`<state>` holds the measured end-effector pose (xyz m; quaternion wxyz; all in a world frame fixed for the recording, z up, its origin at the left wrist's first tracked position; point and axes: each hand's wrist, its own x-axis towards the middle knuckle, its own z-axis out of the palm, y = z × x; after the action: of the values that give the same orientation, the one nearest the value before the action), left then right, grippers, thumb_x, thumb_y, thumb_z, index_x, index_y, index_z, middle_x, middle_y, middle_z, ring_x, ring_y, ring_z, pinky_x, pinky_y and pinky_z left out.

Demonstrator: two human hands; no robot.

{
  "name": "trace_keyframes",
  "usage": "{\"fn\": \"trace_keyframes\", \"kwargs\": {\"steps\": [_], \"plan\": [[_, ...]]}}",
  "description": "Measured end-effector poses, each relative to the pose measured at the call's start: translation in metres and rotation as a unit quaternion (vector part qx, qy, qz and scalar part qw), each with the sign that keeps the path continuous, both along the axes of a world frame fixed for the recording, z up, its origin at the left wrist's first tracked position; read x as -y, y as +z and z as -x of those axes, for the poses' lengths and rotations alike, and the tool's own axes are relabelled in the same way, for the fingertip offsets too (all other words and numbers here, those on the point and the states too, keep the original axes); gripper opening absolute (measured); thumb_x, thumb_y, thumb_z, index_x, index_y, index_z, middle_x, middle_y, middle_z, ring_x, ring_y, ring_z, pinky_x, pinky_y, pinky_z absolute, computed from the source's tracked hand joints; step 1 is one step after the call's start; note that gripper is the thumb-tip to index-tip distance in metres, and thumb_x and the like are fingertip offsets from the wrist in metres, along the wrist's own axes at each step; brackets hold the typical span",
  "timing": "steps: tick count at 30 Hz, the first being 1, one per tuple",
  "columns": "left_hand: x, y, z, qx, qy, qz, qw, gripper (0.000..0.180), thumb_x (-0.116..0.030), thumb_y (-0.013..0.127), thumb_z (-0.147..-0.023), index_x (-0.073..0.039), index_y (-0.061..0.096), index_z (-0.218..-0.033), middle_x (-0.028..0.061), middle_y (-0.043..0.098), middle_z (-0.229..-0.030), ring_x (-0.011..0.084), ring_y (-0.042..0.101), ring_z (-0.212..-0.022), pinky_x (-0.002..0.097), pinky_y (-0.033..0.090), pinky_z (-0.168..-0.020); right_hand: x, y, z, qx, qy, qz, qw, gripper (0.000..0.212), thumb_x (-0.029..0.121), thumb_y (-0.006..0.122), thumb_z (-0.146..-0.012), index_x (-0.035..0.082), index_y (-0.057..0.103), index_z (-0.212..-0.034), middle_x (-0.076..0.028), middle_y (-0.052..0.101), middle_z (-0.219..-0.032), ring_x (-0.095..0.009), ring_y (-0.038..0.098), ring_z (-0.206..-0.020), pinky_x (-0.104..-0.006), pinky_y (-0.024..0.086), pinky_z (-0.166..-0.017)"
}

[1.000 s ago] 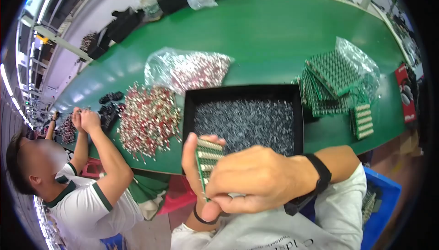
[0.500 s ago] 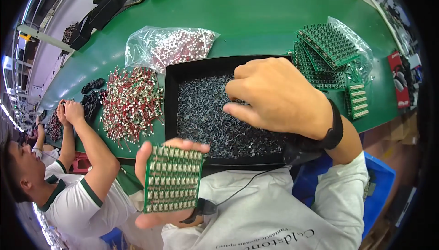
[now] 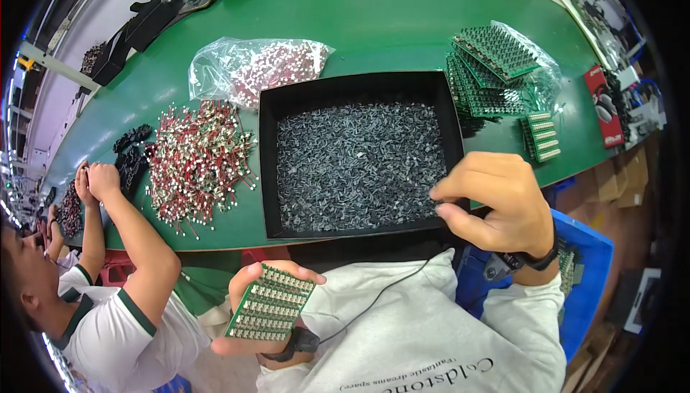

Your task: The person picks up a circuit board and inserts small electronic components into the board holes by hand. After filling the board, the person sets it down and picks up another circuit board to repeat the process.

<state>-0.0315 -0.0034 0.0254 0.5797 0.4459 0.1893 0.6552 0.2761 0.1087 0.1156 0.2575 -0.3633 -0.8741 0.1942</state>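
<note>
My left hand (image 3: 244, 283) is closed around the edges of a green circuit board panel (image 3: 272, 304) with rows of small silvery parts, tilted in front of my shirt. My right hand (image 3: 499, 202) is at the right wall of a black tray (image 3: 267, 156), thumb and forefinger nearly together in a pinch. Whatever may be between those fingertips is too small to make out. Filling the tray is a layer of tiny dark grey metallic pieces (image 3: 359, 166).
Left of the tray lies a heap of red wires with white connectors (image 3: 198, 166); behind it, a clear bag (image 3: 262, 69) of similar ones. Stacked green circuit boards (image 3: 496, 62) are at the far right. A blue bin (image 3: 593, 292) stands beside me. A co-worker (image 3: 108, 307) works at left.
My right hand has moved from above the tray's middle toward me and right, to its right edge. My left hand has lowered slightly and tilted the circuit board panel.
</note>
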Motion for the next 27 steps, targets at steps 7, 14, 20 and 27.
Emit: {"fn": "trace_keyframes", "kwargs": {"steps": [7,14,20,27], "plan": [[0.007,-0.013,0.018,0.007,0.019,0.009,1.000,0.102,-0.081,0.043,-0.086,-0.007,0.027,-0.154,0.0381,0.050,-0.122,0.0472,0.057,-0.112,0.0688,0.049,-0.086,0.023,-0.031,0.009,-0.214,-0.024,0.015,0.976,0.004,-0.001,0.069,-0.071,-0.001,0.068,-0.075,-0.009,0.067,-0.068,-0.022,0.064,-0.057,-0.0298,0.049,-0.052],[0.010,-0.024,0.017,0.021,0.003,0.035,0.999,0.100,-0.080,0.043,-0.087,-0.010,0.026,-0.155,0.0381,0.050,-0.123,0.0500,0.055,-0.113,0.0699,0.048,-0.088,0.040,-0.057,0.023,-0.303,-0.056,-0.041,0.950,0.008,-0.003,0.070,-0.068,-0.002,0.069,-0.076,-0.007,0.064,-0.064,-0.018,0.061,-0.053,-0.0286,0.045,-0.047],[0.009,-0.016,0.013,0.085,-0.018,0.046,0.995,0.094,-0.076,0.049,-0.087,-0.013,0.032,-0.153,0.0382,0.051,-0.120,0.0527,0.058,-0.106,0.0685,0.049,-0.083,0.064,-0.061,0.009,-0.402,-0.045,-0.095,0.910,0.023,0.017,0.068,-0.087,0.000,0.064,-0.072,0.001,0.051,-0.054,-0.013,0.047,-0.044,-0.0297,0.039,-0.047],[0.007,-0.023,0.019,0.048,-0.167,-0.023,0.984,0.089,-0.076,0.056,-0.083,-0.015,0.043,-0.146,0.0405,0.056,-0.114,0.0559,0.061,-0.098,0.0651,0.053,-0.078,0.077,-0.098,0.057,-0.235,0.015,0.197,0.952,0.006,0.015,0.072,-0.075,0.009,0.071,-0.076,-0.002,0.056,-0.057,-0.017,0.052,-0.045,-0.0303,0.039,-0.042]]}}
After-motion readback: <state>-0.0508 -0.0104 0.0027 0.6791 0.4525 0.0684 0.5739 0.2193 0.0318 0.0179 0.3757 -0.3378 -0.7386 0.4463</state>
